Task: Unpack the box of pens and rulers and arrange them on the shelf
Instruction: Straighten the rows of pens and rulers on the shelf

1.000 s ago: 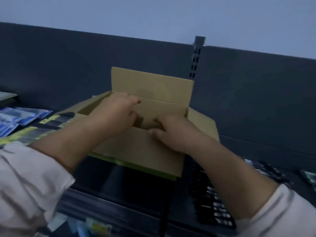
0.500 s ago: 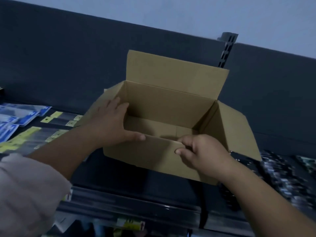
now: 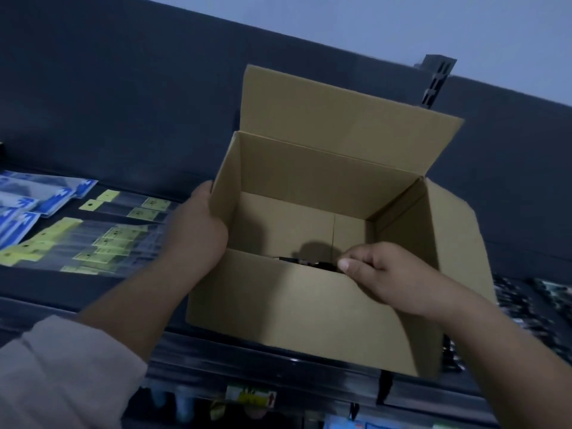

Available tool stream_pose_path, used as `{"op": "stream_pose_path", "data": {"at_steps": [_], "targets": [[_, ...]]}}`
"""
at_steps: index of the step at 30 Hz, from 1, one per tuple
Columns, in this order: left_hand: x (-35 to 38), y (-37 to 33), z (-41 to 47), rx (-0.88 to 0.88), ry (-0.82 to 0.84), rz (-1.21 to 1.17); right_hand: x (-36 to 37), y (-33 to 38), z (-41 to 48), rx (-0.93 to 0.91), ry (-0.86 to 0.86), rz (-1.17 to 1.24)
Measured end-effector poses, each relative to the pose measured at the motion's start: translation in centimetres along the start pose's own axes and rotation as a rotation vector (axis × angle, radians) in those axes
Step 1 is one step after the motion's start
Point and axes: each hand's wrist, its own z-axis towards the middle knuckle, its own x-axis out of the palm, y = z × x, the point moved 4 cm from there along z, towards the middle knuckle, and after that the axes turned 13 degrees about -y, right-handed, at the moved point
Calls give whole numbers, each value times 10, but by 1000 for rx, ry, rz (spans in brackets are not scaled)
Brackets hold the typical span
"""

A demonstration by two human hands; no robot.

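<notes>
An open cardboard box (image 3: 278, 301) stands on the dark shelf (image 3: 93, 289), its back flap upright and its right flap folded out. My left hand (image 3: 198, 233) grips the box's left wall at the near corner. My right hand (image 3: 390, 277) pinches the top edge of the front wall, thumb on the outside. Something small and dark (image 3: 309, 261) lies at the box's bottom behind the front wall; most of the inside looks bare. Clear rulers with yellow labels (image 3: 102, 239) lie on the shelf left of the box.
Blue packets (image 3: 34, 202) lie at the far left of the shelf. Dark packaged items (image 3: 532, 308) lie on the shelf right of the box. A dark back panel (image 3: 123, 103) with a slotted upright (image 3: 436, 78) rises behind. More goods (image 3: 250, 397) hang below the shelf's front rail.
Both hands came out of the box and took hold of its walls. The view moved closer and over the box, so its inside now shows.
</notes>
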Motion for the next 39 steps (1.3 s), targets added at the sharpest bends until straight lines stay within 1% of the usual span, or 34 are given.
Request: {"op": "stream_pose_path", "data": {"at_steps": [3,5,11,14,17,24,26,29,32,34,36,39], "targets": [[-3,4,-14,46,-34,-23,7,3,24,25,-8,-67],[-3,10,-22,56,-55,-20,16,3,43,30,13,-191],[-8,23,-42,91,-68,-78,49,-11,74,68,251,-467],[-10,24,-47,105,-87,-87,61,-21,75,49,295,-557],[-10,24,-47,95,-95,-105,69,-27,75,41,289,-523],[-10,22,-46,87,-91,-102,81,-30,78,51,361,-503],[-10,21,-45,84,-93,-95,83,-29,79,91,399,-466],[-9,19,-44,83,-103,-90,87,-28,81,85,454,-456],[-10,17,-44,83,-95,-98,89,-30,83,93,462,-427],[-10,17,-43,77,-96,-91,88,-34,84,124,436,-382],[-10,16,-41,75,-91,-76,83,-37,86,156,357,-303],[-9,12,-38,68,-83,-38,70,-33,92,181,229,-87]]}}
